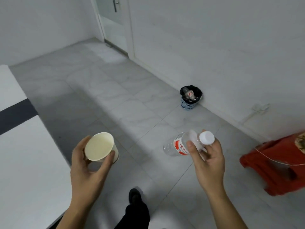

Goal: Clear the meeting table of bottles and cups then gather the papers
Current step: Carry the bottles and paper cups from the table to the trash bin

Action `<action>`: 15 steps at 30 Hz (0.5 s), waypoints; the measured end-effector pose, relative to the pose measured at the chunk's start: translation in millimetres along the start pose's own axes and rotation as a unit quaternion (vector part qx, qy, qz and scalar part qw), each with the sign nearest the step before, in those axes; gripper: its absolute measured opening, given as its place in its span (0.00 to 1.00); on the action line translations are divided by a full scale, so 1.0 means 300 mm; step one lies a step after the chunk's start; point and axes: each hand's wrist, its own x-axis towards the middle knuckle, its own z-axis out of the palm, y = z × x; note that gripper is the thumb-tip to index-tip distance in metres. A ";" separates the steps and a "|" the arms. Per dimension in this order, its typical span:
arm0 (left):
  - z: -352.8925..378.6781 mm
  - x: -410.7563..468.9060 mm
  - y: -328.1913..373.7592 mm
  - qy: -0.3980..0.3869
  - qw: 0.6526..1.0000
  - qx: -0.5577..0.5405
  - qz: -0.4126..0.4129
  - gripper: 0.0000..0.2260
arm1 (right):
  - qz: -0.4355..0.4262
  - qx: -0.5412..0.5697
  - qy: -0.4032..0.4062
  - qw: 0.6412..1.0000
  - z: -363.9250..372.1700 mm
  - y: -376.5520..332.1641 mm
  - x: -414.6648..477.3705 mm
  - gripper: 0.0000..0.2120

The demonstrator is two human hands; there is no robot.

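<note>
My left hand [87, 164] is curling its fingers around a paper cup [100, 147], my right hand [208, 161] is gripping a clear bottle [179, 145] near its white cap, both held over the floor, well short of the bin [190, 97] by the wall

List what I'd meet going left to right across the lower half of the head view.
table → left hand gripping the paper cup → water bottle held by the right hand → red stool
</note>
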 end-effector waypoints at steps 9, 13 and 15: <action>0.602 0.534 -0.051 -0.056 0.996 -0.063 -0.015 0.33 | -0.011 -0.068 0.075 0.995 0.028 0.113 0.664 0.25; 0.903 0.791 0.048 -0.116 0.990 -0.081 -0.012 0.33 | -0.017 -0.121 0.124 0.985 -0.010 0.073 0.939 0.26; 1.042 0.901 0.096 -0.151 0.986 -0.066 0.006 0.34 | -0.007 -0.136 0.137 0.981 -0.038 0.069 1.059 0.29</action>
